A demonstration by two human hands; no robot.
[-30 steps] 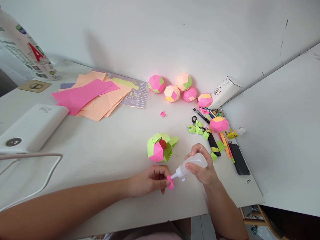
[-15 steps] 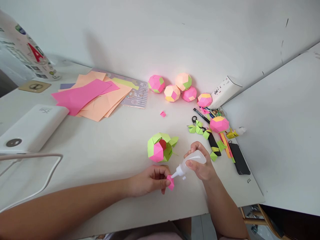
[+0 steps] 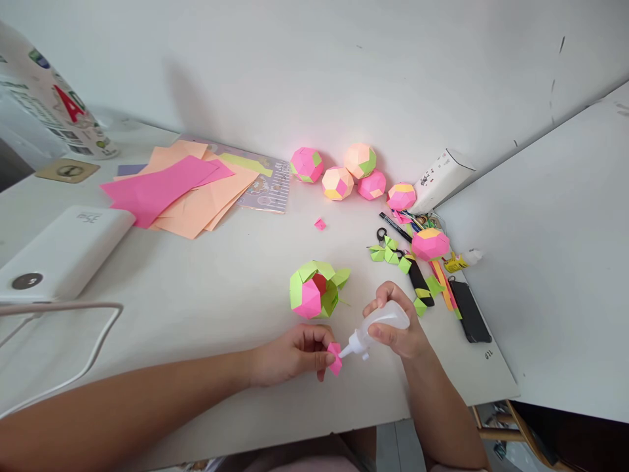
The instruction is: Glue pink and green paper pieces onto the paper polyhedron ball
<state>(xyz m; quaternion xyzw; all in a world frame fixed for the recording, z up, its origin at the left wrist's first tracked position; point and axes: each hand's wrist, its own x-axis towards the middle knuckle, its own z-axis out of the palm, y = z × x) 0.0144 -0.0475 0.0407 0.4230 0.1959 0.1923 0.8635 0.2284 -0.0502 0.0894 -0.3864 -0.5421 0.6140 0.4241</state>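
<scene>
My left hand (image 3: pixel 297 355) pinches a small folded pink paper piece (image 3: pixel 335 364) between thumb and fingers, low over the front of the table. In my right hand (image 3: pixel 398 328) is a white glue bottle (image 3: pixel 383 319), tilted so that its narrow nozzle points down and left at the paper piece's right side. The tip is at the paper; whether it touches, I cannot tell. Just beyond my left hand sits a partly built green and pink paper ball (image 3: pixel 309 298), with an opening on its right side and a green flap sticking out.
Several finished paper balls (image 3: pixel 338 183) stand along the wall. One small pink piece (image 3: pixel 320 224) lies mid-table. Green pieces (image 3: pixel 390 251), scissors (image 3: pixel 419 282) and a black phone (image 3: pixel 470 311) are at right. Coloured paper sheets (image 3: pixel 181 187) and a white power bank (image 3: pixel 69 246) lie at left.
My right hand and the glue bottle have shifted slightly right and down, the nozzle moving lower along the pink piece. My left hand has stayed nearly still.
</scene>
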